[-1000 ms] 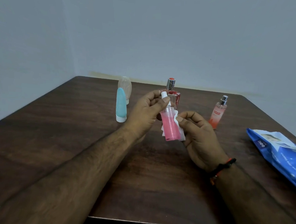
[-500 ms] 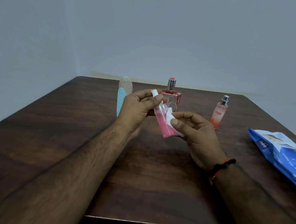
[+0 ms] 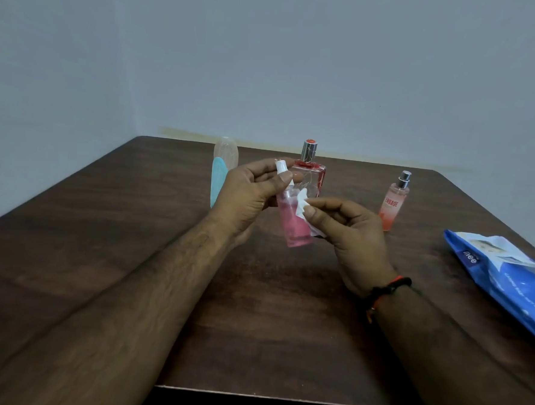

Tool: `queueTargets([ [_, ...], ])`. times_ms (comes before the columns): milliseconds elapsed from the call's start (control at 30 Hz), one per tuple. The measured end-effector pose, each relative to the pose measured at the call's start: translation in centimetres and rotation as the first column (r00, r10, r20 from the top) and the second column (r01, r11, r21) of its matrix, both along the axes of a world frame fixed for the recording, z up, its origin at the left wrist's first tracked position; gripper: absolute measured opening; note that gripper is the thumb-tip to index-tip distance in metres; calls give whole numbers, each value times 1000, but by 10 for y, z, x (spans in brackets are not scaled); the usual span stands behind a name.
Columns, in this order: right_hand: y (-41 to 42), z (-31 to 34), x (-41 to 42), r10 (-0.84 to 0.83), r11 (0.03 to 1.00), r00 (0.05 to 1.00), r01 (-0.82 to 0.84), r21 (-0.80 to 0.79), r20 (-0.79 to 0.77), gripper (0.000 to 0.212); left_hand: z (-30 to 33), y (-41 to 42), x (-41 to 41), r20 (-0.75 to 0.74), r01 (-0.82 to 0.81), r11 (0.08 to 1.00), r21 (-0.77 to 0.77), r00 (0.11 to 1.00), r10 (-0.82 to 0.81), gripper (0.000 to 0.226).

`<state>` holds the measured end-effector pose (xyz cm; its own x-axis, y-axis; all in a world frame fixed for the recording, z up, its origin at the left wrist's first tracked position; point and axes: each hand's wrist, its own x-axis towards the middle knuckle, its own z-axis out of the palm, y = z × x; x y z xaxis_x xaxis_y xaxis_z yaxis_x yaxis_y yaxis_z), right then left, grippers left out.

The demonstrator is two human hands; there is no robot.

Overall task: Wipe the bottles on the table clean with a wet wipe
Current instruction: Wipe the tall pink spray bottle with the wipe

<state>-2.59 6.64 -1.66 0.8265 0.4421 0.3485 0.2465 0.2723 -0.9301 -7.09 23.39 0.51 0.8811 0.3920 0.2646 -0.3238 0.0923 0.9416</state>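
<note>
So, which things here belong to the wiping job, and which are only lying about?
Job:
- pink bottle, held by the left hand
- wipe, pressed on it by the right hand
- teal bottle, clear bottle, square bottle and spray bottle, standing on the table
- wipe pack

Lying about:
- nothing else on the table

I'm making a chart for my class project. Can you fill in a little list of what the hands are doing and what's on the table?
left hand: holds the pink bottle near its white cap
right hand: presses a white wipe on the bottle's side
standing on table: square perfume bottle, small spray bottle, blue tube, clear tube
far right: blue wipe pack
</note>
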Motion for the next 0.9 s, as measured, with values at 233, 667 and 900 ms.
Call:
queueTargets([
  [233, 21, 20, 5, -41, 999, 988, 45, -21, 149, 15, 7, 8, -1, 87, -26, 1000, -11, 996, 27, 30],
  [667, 21, 1, -7, -34, 998, 939, 48, -33, 343, 19, 14, 20, -8, 130, -51, 992, -113, 989, 66, 23],
  [900, 18, 2, -3, -53, 998, 954, 42, 42, 295, 18, 14, 11, -9, 126, 62, 996, -61, 991, -54, 28],
])
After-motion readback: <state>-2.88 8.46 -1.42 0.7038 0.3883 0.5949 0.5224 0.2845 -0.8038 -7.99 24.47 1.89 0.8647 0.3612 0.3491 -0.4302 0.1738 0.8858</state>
